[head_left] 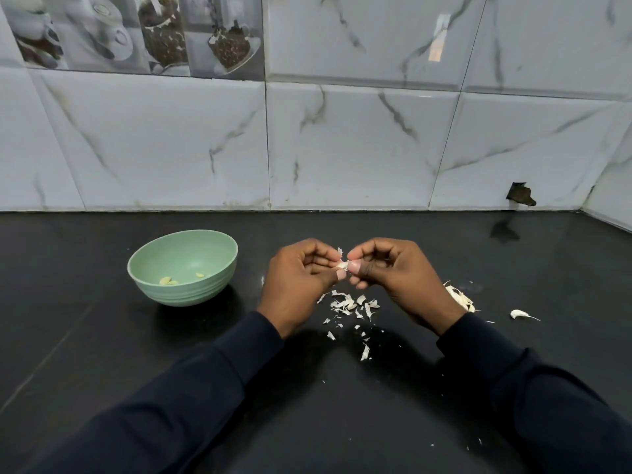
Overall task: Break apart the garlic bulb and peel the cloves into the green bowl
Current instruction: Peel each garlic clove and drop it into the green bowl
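Dark sleeves point(178, 388) come in from the bottom edge and meet over the black counter point(85, 336). Between them, the left hand point(297, 285) and right hand point(400, 278) hold one garlic clove point(343, 265) above the surface. Both hands have curled fingers, and the thumb tips press on the clove from either side. A flake of skin point(339, 250) sticks up from it.

Skin scraps point(352, 306) lie scattered on the counter right under the hands and trail toward the camera. The rest of the bulb point(461, 297) sits just behind the right wrist, with a loose clove point(518, 314) farther right.

The green bowl point(184, 292) stands to the left, apart from the left hand with a strip of counter between them. It holds a few peeled cloves point(167, 281). The tiled wall point(342, 148) closes the counter behind and turns in at the far right.
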